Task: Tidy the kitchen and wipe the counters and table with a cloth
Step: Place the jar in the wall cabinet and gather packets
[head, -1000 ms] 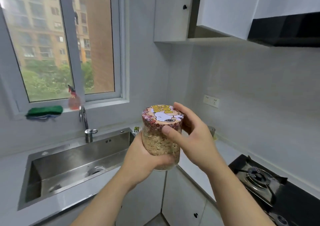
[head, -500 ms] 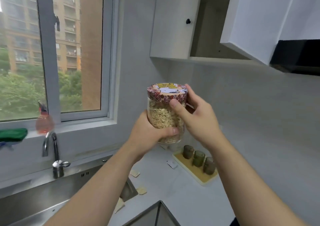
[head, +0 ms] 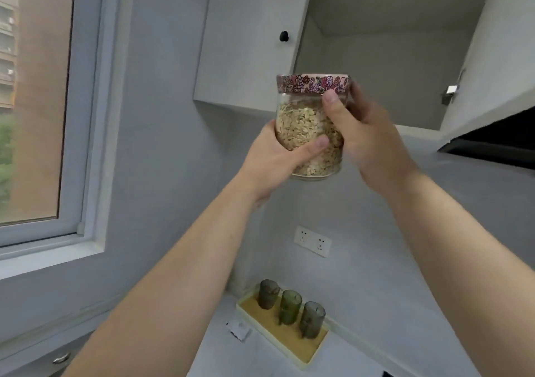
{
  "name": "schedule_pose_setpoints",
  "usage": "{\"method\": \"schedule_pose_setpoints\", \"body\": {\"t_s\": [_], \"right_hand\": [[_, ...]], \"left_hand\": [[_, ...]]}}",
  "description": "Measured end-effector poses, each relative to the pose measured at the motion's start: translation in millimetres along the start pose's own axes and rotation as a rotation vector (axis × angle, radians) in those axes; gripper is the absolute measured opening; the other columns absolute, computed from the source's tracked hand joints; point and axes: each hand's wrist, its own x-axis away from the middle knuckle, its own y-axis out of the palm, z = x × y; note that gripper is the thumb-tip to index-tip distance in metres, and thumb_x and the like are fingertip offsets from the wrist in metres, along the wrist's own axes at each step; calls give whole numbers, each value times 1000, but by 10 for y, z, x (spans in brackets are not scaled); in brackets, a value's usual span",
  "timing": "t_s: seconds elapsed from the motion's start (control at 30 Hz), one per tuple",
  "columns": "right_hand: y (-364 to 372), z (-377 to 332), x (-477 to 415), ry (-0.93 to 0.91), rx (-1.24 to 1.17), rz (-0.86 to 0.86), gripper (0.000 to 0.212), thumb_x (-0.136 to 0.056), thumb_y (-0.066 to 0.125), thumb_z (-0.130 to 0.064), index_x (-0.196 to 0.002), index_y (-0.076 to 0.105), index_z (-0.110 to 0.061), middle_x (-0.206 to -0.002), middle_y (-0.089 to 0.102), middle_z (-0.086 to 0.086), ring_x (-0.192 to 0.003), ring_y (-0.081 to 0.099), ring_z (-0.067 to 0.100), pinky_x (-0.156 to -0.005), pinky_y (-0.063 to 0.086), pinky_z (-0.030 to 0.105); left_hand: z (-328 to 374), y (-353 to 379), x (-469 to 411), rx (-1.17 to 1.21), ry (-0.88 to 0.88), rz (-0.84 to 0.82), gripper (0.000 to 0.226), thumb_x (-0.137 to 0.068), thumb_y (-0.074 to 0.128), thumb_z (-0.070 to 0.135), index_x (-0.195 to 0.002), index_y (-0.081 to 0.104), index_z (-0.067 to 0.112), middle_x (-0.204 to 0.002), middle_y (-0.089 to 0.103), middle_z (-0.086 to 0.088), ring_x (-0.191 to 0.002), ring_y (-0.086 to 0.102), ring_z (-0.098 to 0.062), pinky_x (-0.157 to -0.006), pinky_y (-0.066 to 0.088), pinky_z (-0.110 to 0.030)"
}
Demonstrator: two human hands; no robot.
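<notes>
Fingers (head: 333,110) of left hand (head: 269,156) and right hand (head: 367,133) clamp the oat jar (head: 298,122) by its sides, probably to shelve it in the open cupboard (head: 376,73) at one o'clock.

Three green glasses (head: 290,307) in a row on a yellow tray (head: 307,351), white packet (head: 239,330) just beside it, double socket (head: 312,241) on the wall above, window (head: 37,101) off left.
</notes>
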Motion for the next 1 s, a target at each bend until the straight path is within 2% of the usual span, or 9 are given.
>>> {"method": "schedule_pose_setpoints", "body": {"t_s": [0.1, 0.27, 0.37, 0.47, 0.57, 0.67, 0.77, 0.9, 1.0], "right_hand": [[-101, 180, -441, 34, -105, 83, 42, -95, 63, -42, -127, 60, -16, -120, 71, 6, -113, 67, 23, -99, 52, 48], [-239, 387, -1043, 73, -64, 340, 82, -69, 77, -63, -122, 59, -3, -115, 72, 11, -107, 70, 24, -94, 56, 46], [-342, 500, -1339, 47, 161, 514, 70, -76, 69, -69, -114, 61, -10, -105, 73, 2, -96, 72, 11, -88, 59, 39], [-481, 625, -1580, 68, 393, 588, 51, -92, 49, -66, -112, 62, -21, -95, 68, -14, -83, 64, -8, -79, 55, 19], [-670, 762, -1754, 129, 439, 640, 44, -97, 40, -63, -116, 61, -29, -101, 68, -14, -93, 65, 2, -82, 55, 25], [-830, 892, -1865, 174, 403, 653, 47, -100, 37, -59, -126, 59, -27, -109, 69, -7, -98, 67, 9, -85, 56, 29], [-1034, 1071, -1871, 240, 402, 644, 51, -100, 34, -58, -133, 54, -25, -115, 68, -3, -100, 66, 12, -88, 57, 34], [-1240, 1294, -1869, 294, 429, 632, 49, -101, 34, -55, -133, 53, -22, -118, 65, -1, -106, 64, 16, -96, 54, 41], [-1283, 1421, -1875, 322, 484, 619, 46, -103, 33, -48, -137, 43, -19, -122, 59, 1, -111, 58, 18, -99, 50, 41]], "left_hand": [[-25, 50, -604, 5, 46, -92, 93, -51, 89, 64, -127, 54, 22, -116, 71, 3, -106, 70, -17, -93, 55, -42], [-93, 312, -1431, 21, 102, -181, 86, -61, 81, 68, -127, 50, 22, -111, 71, 6, -97, 71, -10, -82, 60, -36], [-158, 544, -1830, -20, 138, -211, 77, -72, 70, 71, -121, 48, 17, -105, 69, 2, -89, 70, -11, -73, 62, -37], [-193, 742, -2202, -92, 190, -229, 59, -88, 56, 65, -115, 45, 14, -99, 64, 4, -85, 63, -9, -66, 49, -22], [-244, 974, -2490, -174, 223, -252, 52, -95, 46, 61, -112, 43, 12, -92, 57, 6, -82, 55, -10, -64, 39, -22], [-300, 1180, -2684, -185, 214, -305, 58, -96, 41, 63, -120, 44, 10, -101, 56, 3, -91, 54, -15, -78, 39, -26], [-409, 1341, -2794, -252, 191, -369, 65, -95, 40, 66, -123, 46, 7, -102, 58, 1, -90, 55, -14, -77, 43, -23], [-507, 1538, -2885, -355, 164, -432, 82, -90, 35, 75, -128, 50, 5, -116, 65, -10, -104, 62, -26, -96, 48, -34], [-509, 1558, -2925, -436, 134, -496, 74, -96, 31, 67, -128, 52, 4, -109, 60, -9, -98, 57, -22, -86, 41, -27]]}}
